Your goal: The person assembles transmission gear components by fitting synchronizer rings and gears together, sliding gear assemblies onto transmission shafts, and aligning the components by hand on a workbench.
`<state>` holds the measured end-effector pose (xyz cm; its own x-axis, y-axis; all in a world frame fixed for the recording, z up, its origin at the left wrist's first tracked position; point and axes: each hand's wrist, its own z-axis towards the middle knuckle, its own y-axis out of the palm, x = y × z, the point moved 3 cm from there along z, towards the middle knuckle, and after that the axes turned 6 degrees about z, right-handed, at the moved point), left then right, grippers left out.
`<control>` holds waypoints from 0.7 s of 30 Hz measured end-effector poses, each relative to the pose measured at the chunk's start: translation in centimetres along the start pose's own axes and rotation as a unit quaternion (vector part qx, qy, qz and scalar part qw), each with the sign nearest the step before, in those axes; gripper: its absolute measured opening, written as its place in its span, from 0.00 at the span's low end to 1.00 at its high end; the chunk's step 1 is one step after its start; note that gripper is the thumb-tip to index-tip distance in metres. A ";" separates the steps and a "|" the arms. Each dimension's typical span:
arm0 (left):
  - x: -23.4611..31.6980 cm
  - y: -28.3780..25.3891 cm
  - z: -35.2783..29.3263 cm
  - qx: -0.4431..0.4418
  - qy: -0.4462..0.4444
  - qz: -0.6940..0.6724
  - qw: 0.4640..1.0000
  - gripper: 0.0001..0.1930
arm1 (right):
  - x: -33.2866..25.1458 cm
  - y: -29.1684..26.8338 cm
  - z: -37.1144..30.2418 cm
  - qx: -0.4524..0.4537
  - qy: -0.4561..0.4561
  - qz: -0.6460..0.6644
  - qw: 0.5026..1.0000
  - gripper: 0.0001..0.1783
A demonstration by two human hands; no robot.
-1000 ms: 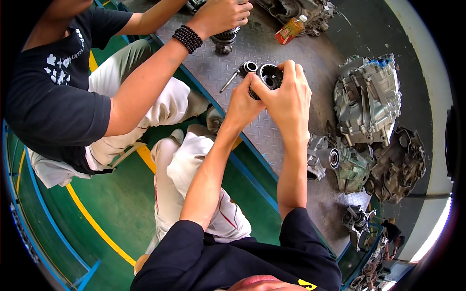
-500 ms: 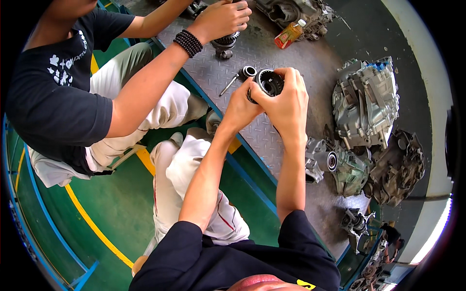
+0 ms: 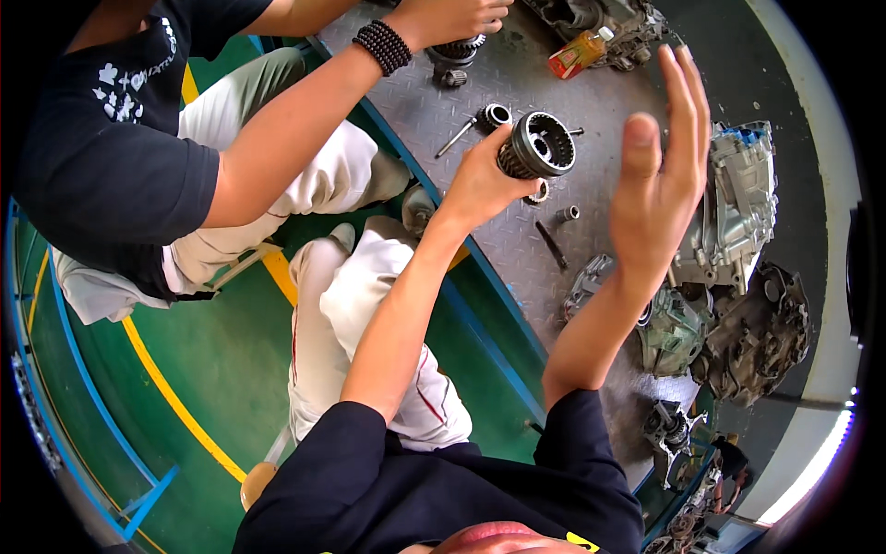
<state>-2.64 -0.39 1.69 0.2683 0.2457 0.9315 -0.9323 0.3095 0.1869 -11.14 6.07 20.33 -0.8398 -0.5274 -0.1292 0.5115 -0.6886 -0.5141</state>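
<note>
My left hand (image 3: 482, 187) grips a dark gear assembly (image 3: 543, 146), its toothed ring opening facing up toward me and helical teeth showing below the ring. Well apart from it, my right hand (image 3: 660, 189) is raised over the right part of the bench, fingers stretched out and nothing in it. Just beyond my left hand lie a small gear ring (image 3: 496, 114) and a thin metal pin (image 3: 456, 138). Another small gear (image 3: 537, 192) is partly hidden beneath the assembly. Between my hands on the bench are a short metal sleeve (image 3: 568, 213) and a dark rod (image 3: 551, 245).
The bench (image 3: 517, 226) has a steel tread-plate top. Gearbox housings stand at the right: silver (image 3: 746, 208), greenish (image 3: 674, 334) and dark (image 3: 759, 332). Far back is a bottle (image 3: 580, 54) beside another housing. At the left, a co-worker's hand (image 3: 448, 20) is above a gear shaft (image 3: 454, 60).
My right hand has let go of the gear assembly and swung up and right, opening flat. My left hand alone keeps the assembly, now slightly further right. The view has shifted a little.
</note>
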 end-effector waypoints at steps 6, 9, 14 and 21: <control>-2.0 0.1 0.8 0.030 0.070 0.137 0.988 0.24 | 0.7 7.5 -4.3 -0.236 0.039 -0.033 0.970 0.21; -0.3 0.2 -0.2 -0.008 -0.035 0.038 0.999 0.24 | 1.5 6.1 -3.7 -0.222 0.129 0.036 0.966 0.26; 0.5 -0.5 -0.2 -0.011 -0.011 0.009 1.000 0.25 | 2.5 6.3 -4.4 -0.279 0.196 0.145 0.929 0.31; -0.5 -0.4 0.3 -0.014 -0.008 -0.005 1.000 0.27 | 2.4 6.6 -4.4 -0.209 0.169 0.138 0.953 0.26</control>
<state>-2.46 -0.89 1.24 0.2738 0.2271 0.9346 -0.9225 0.3368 0.1884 -10.59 2.44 12.86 -0.7309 -0.4210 -0.5372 0.6630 -0.2513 -0.7051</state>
